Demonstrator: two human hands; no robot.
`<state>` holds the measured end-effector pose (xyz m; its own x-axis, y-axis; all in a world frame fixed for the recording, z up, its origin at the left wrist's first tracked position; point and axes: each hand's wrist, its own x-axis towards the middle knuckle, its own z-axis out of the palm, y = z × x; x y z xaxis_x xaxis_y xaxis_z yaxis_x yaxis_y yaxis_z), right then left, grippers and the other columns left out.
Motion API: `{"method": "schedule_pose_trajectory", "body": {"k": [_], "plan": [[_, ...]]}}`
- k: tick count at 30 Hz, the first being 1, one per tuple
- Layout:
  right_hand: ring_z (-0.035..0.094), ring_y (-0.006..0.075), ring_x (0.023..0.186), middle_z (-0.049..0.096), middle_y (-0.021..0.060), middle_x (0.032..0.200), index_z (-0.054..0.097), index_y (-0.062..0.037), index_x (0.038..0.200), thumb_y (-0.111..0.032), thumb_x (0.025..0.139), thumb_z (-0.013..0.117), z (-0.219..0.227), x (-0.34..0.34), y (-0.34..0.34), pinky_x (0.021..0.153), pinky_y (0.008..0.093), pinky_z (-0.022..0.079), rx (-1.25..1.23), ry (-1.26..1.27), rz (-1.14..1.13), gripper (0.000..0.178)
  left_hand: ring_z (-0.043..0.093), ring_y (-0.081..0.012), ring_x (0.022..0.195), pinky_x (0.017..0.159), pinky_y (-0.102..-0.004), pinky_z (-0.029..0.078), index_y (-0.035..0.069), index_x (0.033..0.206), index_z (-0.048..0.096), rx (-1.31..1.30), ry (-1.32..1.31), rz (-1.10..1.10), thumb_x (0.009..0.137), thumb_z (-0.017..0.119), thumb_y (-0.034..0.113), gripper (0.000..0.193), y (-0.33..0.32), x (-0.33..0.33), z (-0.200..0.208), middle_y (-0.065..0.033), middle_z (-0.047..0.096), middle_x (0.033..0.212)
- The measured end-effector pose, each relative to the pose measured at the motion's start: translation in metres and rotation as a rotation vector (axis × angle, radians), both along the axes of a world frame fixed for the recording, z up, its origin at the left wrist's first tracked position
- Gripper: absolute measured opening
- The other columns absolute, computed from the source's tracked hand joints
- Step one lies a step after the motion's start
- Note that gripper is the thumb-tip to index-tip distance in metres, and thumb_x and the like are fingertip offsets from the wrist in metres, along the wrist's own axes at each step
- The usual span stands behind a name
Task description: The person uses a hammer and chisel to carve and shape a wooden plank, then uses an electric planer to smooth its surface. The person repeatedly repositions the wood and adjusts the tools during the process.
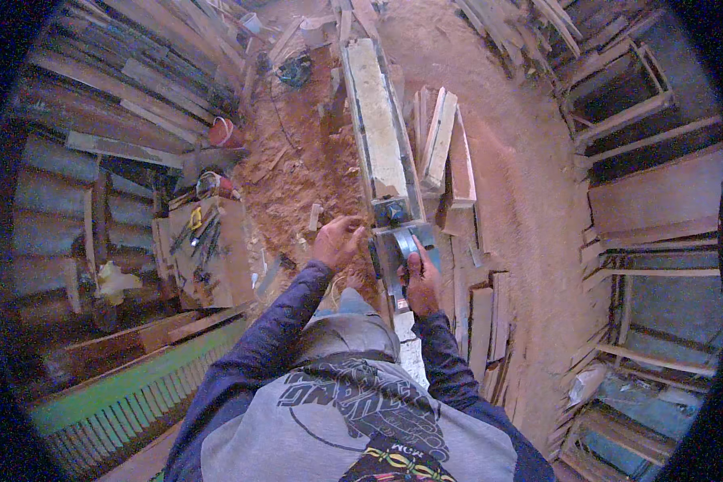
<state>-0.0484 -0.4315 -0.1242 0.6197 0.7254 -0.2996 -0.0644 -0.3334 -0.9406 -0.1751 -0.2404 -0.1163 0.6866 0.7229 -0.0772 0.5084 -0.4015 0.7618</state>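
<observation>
My right hand (420,283) is closed round the curved grey part of a metal tool (406,241) whose exact kind I cannot make out. A dark knob-like part (392,211) sits just beyond it, at the near end of a long pale board (375,120). This board lies lengthwise in front of me on a narrow wooden support. My left hand (341,241) is beside the support's left edge, its fingers curled in and the thumb near the fingertips. Whatever they may hold is hidden.
Offcuts (438,140) lean right of the board. Reddish sawdust (297,177) covers the floor. At left, a box (225,269) carries hand tools near a red bucket (226,133) and a green slatted piece (136,394). Timber (136,80) is stacked at far left; wooden frames (651,209) stand at right.
</observation>
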Motion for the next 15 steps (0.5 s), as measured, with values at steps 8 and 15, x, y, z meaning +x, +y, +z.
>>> {"method": "schedule_pose_trajectory", "body": {"k": [8,15], "plan": [[0.065,0.0298,0.081,0.067,0.0191,0.090,0.045,-0.0066,0.147,-0.056,0.101,0.043,0.002,-0.002,0.021,0.072,0.0397,0.051,-0.057,-0.143,0.021,0.067,0.064,-0.0361,0.103,0.093,-0.0431,0.050,0.007,0.112,0.069,0.168,-0.060,-0.004,0.085,0.071,0.033,0.037,0.019,0.055,-0.011,-0.0170,0.068,0.106],[0.050,0.0103,0.063,0.057,0.0018,0.076,0.050,-0.0062,0.144,-0.039,0.105,0.047,0.003,0.001,0.033,0.056,0.0285,0.044,-0.010,-0.238,-0.011,0.051,0.064,-0.0348,0.102,0.092,-0.0447,0.051,0.008,0.109,0.070,0.178,0.204,-0.024,0.076,0.078,0.045,0.050,0.027,0.080,0.002,-0.0154,0.067,0.103]]}}
